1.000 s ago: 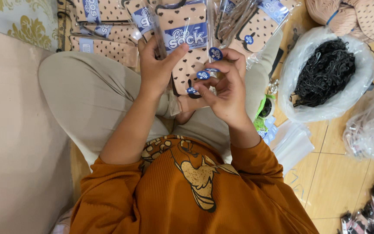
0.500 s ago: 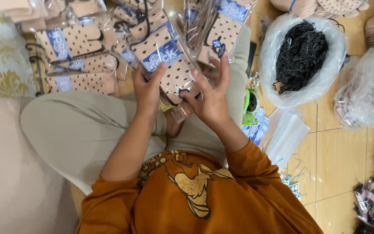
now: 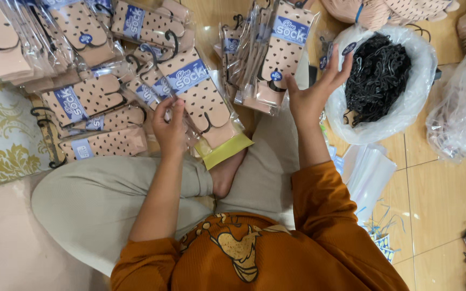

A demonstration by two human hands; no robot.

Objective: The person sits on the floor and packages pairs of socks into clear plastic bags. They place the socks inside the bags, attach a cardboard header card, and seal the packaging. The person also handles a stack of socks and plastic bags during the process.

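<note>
Head view looks down on a seated person in an orange top with packaged socks fanned out on the floor ahead. Each clear packet shows a tan sock with dark dots, a blue rectangular band across it and a small round blue sticker lower down. The left hand (image 3: 169,126) pinches the sock packet (image 3: 200,99) by its lower left edge, thumb and fingers closed on the film; the packet slants up and away from that grip, its yellow card end (image 3: 223,151) pointing toward the person's bare foot. The right hand (image 3: 315,91) is spread open, fingers lifted, at the rim of a white plastic bag (image 3: 405,108) full of black hangers (image 3: 378,75); it seems to hold a small blue sticker (image 3: 349,48) at the fingertips, though that is hard to tell. A second stack of packets (image 3: 276,54) stands just left of that hand. Half a second earlier both hands worked together on one packet in front of the chest; now they are well apart.
</note>
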